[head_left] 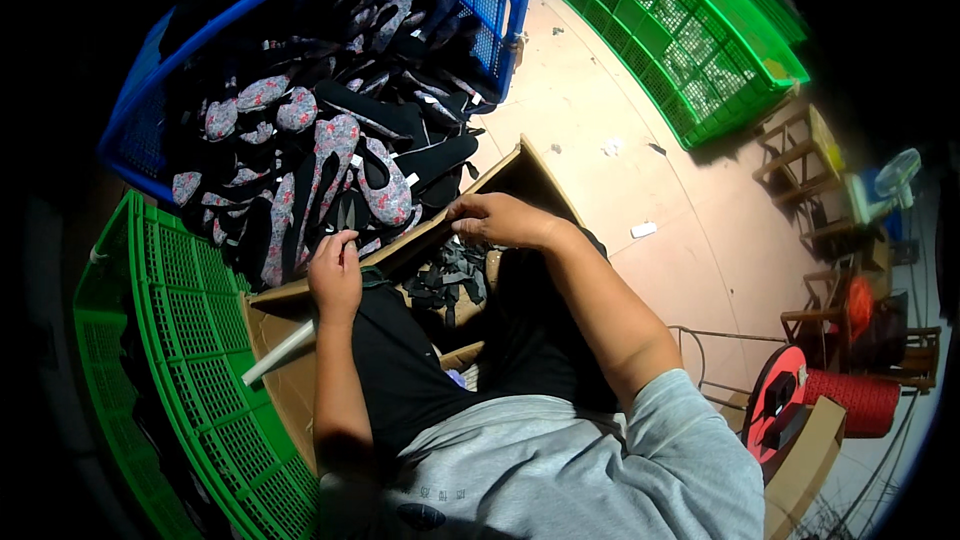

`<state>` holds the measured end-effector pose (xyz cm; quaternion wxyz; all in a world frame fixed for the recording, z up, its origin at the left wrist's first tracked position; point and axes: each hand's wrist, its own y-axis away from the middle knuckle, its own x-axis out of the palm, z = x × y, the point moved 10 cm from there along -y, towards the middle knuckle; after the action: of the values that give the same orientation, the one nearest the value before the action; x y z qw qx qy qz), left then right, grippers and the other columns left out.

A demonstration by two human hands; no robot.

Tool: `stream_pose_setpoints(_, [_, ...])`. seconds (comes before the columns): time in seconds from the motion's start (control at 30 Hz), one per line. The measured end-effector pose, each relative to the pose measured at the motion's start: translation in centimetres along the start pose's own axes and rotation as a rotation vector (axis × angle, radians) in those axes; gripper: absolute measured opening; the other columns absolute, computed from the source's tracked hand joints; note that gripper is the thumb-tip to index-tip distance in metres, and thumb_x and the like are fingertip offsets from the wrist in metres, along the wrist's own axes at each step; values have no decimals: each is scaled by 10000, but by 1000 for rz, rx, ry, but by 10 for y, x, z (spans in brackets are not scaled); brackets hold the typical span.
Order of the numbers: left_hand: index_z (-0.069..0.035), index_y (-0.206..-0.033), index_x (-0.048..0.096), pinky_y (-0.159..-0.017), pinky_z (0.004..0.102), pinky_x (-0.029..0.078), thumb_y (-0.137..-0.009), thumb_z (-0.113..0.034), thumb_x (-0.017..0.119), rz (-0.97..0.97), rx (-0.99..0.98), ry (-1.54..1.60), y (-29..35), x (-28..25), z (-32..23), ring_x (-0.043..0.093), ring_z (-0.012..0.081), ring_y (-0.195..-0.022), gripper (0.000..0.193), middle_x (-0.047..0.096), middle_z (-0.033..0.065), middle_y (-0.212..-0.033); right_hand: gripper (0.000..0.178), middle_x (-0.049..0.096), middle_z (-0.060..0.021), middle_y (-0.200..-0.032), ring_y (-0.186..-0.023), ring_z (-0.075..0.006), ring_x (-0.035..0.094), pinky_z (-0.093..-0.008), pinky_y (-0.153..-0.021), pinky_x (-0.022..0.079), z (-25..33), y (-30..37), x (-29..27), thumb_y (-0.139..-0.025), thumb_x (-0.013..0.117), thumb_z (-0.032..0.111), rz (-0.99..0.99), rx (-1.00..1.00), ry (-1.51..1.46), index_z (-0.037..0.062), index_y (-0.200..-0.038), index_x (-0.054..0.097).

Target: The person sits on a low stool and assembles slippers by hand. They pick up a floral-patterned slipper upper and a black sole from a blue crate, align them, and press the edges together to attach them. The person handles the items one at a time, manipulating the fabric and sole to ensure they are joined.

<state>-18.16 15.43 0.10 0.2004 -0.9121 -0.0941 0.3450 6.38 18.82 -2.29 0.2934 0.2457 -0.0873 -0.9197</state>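
My left hand [335, 270] is closed around a small pair of scissors [346, 215], whose blades point away from me toward the pile. My right hand [500, 220] is at the far edge of an open cardboard box [535, 165], fingers bent and pressed together. Whatever it pinches is hidden or too dark to make out. Between my knees, several dark strips [455, 275] lie in the box. Just beyond both hands, a large heap of black and floral fabric pieces [335, 145], many with curved, looped shapes and small white tags, spills from a blue plastic crate [490, 5].
Green mesh crates [205, 380] stand close on my left, with another green crate [690, 40] at the far right. A white tube [280, 352] leans by the box. To the right are wooden stools [800, 160], a small fan [895, 175] and a red spool [850, 402].
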Motion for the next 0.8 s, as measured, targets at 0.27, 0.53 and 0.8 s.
stream_pose_setpoints(0.27, [-26, -983, 657, -733, 340, 491, -863, -32, 540, 43, -36, -19, -2, 5, -7, 629, 305, -808, 167, 641, 142, -907, 293, 691, -122, -916, -847, -204, 663, -320, -794, 517, -19, -4, -22, -930, 592, 214, -135, -56, -59, 30, -1157, 615])
stream_pose_setpoints(0.53, [-29, -983, 658, -751, 347, 493, -860, -37, 544, 50, -51, -34, -1, 6, -5, 633, 311, -838, 168, 644, 142, -922, 320, 683, -147, -1006, -923, -252, 655, -339, -843, 506, -1, 4, -7, -951, 605, 241, -28, -113, 174, 32, -1192, 598])
stream_pose_setpoints(0.8, [-43, -1138, 638, -780, 335, 503, -898, -45, 541, -21, -49, 11, 1, 6, 8, 649, 254, -864, 259, 666, 115, -947, 384, 682, -170, -1015, -933, -281, 659, -354, -835, 507, -8, -3, -6, -965, 578, 346, -73, -59, 126, 27, -1175, 616])
